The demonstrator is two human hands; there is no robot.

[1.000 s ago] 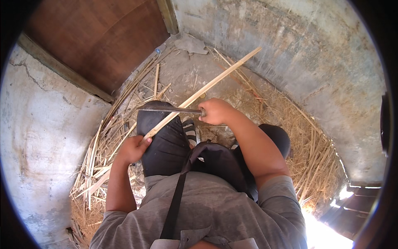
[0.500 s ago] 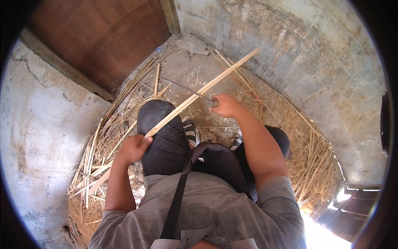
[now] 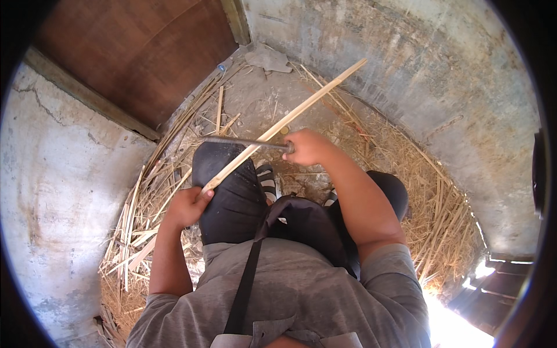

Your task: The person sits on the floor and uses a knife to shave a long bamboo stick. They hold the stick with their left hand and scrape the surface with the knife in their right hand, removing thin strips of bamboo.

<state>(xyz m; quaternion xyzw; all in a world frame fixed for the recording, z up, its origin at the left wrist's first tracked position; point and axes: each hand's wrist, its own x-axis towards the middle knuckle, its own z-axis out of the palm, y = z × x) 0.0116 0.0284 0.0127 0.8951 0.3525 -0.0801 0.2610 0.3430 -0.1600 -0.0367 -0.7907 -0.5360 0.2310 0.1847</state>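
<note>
Bamboo strip [image 3: 290, 119] — blade [image 3: 243, 141] across it

The long stick [image 3: 290, 119] in the left hand [image 3: 187, 207] looks like split cane or bamboo, pale yellow, dry and matt, with a smooth flat face. The blade [image 3: 243, 141] held by the right hand [image 3: 307, 147] is dull grey metal, unpolished and without shine. The strips and shavings [image 3: 139, 232] lying on the floor are the same pale, fibrous, straw-like stuff. The floor [image 3: 261, 98] itself is dusty grey concrete, rough and gritty. The walls [image 3: 64, 191] are coarse, stained plaster or cement, cracked in places. The door [image 3: 145, 52] is reddish-brown wood with a flat matt face. The trousers [image 3: 232, 197] are dark matt cloth, the shirt [image 3: 301, 301] soft grey knit.
</note>
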